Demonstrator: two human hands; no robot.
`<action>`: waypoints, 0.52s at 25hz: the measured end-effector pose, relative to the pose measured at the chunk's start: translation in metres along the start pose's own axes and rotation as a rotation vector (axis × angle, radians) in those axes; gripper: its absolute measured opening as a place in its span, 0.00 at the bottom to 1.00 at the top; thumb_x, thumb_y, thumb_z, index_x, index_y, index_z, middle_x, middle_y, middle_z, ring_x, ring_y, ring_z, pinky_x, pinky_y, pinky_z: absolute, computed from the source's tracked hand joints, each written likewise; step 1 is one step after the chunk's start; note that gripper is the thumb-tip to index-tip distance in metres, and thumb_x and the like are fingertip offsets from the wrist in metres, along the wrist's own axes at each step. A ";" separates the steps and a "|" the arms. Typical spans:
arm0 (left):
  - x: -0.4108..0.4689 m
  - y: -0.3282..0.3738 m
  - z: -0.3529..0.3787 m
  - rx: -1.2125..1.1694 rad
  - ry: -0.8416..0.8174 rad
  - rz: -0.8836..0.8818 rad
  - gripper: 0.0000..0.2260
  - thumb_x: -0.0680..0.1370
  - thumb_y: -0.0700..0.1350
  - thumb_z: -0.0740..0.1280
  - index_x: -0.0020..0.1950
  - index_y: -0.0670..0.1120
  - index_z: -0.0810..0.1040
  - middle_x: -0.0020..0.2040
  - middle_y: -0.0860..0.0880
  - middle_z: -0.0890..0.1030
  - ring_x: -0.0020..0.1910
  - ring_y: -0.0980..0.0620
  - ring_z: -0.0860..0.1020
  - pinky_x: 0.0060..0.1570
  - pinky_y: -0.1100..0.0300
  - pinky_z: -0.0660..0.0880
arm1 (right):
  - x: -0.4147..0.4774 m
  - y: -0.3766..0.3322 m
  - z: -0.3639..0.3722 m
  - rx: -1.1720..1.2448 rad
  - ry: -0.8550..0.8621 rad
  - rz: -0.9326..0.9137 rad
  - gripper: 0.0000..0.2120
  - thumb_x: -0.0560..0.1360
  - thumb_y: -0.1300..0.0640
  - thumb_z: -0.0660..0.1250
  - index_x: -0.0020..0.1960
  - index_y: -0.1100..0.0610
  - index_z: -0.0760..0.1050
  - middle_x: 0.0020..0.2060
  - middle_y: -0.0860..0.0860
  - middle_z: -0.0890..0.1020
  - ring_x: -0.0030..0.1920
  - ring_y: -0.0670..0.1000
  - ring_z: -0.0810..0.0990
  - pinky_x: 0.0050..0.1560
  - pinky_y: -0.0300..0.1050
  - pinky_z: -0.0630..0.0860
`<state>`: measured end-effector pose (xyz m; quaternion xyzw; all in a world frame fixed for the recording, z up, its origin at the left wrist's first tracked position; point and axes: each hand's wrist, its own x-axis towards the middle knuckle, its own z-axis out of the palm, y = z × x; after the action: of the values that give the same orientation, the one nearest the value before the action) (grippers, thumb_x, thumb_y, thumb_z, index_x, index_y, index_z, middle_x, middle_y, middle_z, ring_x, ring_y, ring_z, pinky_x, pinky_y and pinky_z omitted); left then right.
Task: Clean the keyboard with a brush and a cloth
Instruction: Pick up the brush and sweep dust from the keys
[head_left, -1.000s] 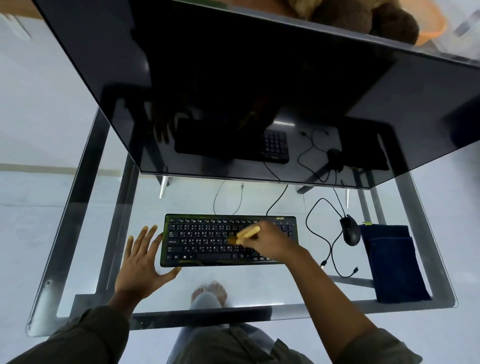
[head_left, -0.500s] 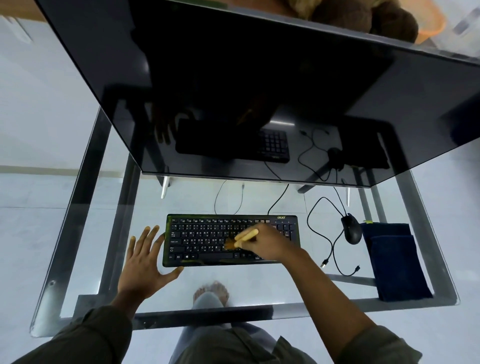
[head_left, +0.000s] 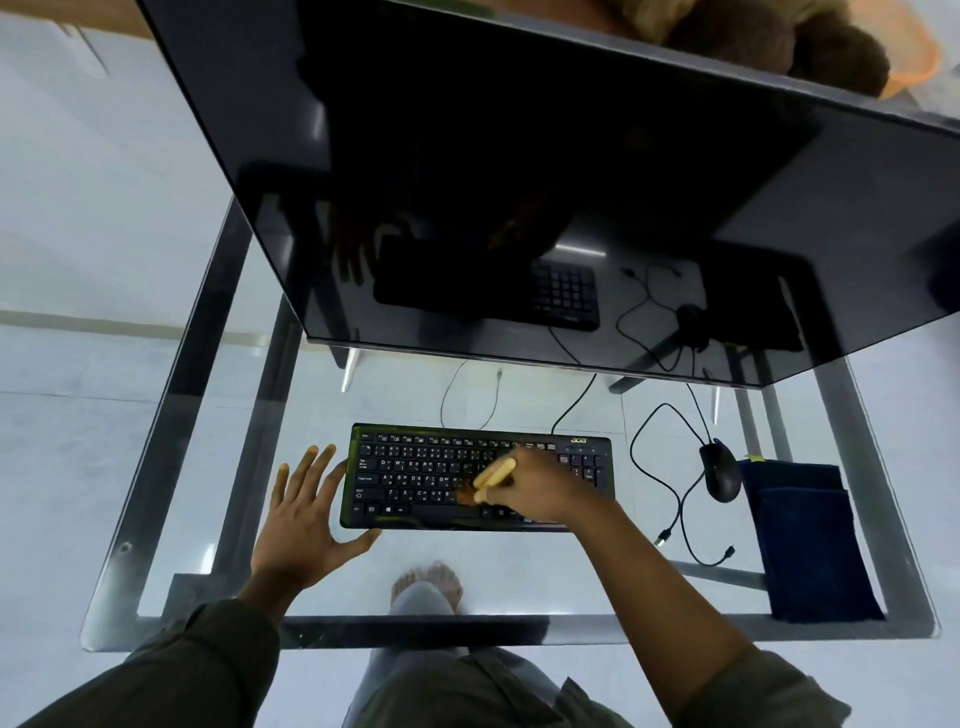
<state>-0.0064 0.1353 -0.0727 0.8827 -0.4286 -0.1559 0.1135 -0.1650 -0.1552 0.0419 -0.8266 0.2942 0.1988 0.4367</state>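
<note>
A black keyboard (head_left: 415, 475) lies flat on the glass table (head_left: 130, 561), in front of the monitor. My right hand (head_left: 540, 488) is over the keyboard's right half, shut on a small brush (head_left: 493, 475) with a pale yellow handle; its brown bristles touch the keys near the middle of the lower rows. My left hand (head_left: 304, 525) rests flat with spread fingers against the keyboard's left edge. A dark blue folded cloth (head_left: 810, 540) lies at the table's right side, apart from both hands.
A large dark monitor (head_left: 519, 182) overhangs the back of the table. A black mouse (head_left: 719, 470) with looping cables (head_left: 660, 478) sits between keyboard and cloth. The table's metal frame and my foot show through the glass.
The brush has slid slightly down and left across the keys with my right hand. My left hand has stayed beside the keyboard's left edge.
</note>
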 end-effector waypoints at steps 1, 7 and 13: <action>0.000 0.000 0.000 -0.001 -0.002 -0.003 0.44 0.71 0.77 0.58 0.79 0.50 0.62 0.81 0.46 0.59 0.82 0.45 0.52 0.77 0.35 0.54 | 0.001 0.000 0.001 0.001 0.089 -0.002 0.09 0.76 0.51 0.71 0.56 0.49 0.84 0.51 0.45 0.86 0.46 0.44 0.83 0.48 0.40 0.79; -0.001 -0.001 0.000 0.016 -0.008 -0.006 0.45 0.70 0.77 0.59 0.79 0.50 0.62 0.82 0.47 0.58 0.82 0.46 0.50 0.78 0.37 0.53 | 0.006 -0.011 0.004 -0.013 -0.090 -0.017 0.09 0.76 0.53 0.71 0.56 0.51 0.85 0.47 0.40 0.85 0.42 0.39 0.79 0.42 0.36 0.72; 0.005 0.000 0.002 -0.001 0.001 -0.002 0.45 0.70 0.77 0.60 0.80 0.51 0.61 0.82 0.47 0.57 0.82 0.47 0.49 0.78 0.38 0.51 | 0.011 -0.018 0.010 -0.044 -0.123 -0.022 0.09 0.75 0.51 0.72 0.55 0.48 0.84 0.50 0.46 0.87 0.45 0.44 0.82 0.48 0.44 0.79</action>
<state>-0.0046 0.1311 -0.0751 0.8833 -0.4273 -0.1556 0.1140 -0.1454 -0.1426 0.0411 -0.8254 0.2533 0.2510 0.4377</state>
